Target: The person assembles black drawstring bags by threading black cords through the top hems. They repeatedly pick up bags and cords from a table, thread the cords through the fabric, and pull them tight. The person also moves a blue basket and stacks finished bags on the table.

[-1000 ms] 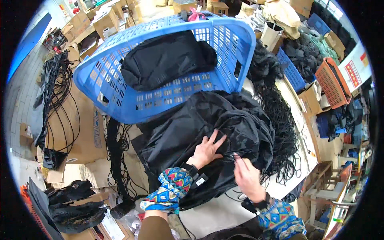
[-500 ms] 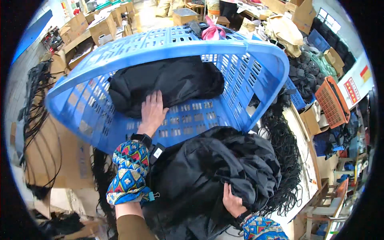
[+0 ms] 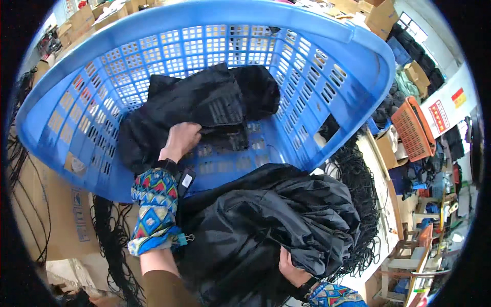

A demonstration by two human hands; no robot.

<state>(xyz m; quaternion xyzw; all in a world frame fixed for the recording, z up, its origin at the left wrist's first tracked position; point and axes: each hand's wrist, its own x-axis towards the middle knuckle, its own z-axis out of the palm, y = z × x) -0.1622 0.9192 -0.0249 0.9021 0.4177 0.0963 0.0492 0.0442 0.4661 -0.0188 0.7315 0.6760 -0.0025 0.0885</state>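
A big blue plastic basket (image 3: 204, 16) with slotted walls is tipped so its mouth faces me. Inside it lies a folded black fabric piece (image 3: 204, 97), dull and creased. My left hand (image 3: 183, 139) reaches into the basket, its fingers curled onto the near edge of that fabric. Below the basket a large, shiny black fabric bundle (image 3: 266, 225) is heaped in loose folds. At its lower right my right hand (image 3: 292, 268) grips it, with the fingertips partly hidden under the folds. Patterned sleeve covers are on both forearms, and a clip (image 3: 183, 238) hangs on the left one.
Tangled black cords (image 3: 358, 199) spread over the table on the right, and more cords (image 3: 110, 245) hang at the left. A cardboard box (image 3: 56, 204) stands left of the basket. An orange basket (image 3: 413, 130) sits beyond, at the right.
The basket's rim has risen and its mouth looks wider and nearer. My left hand went from lying flat on the black fabric to curled on its edge. My right hand stays on the bundle.
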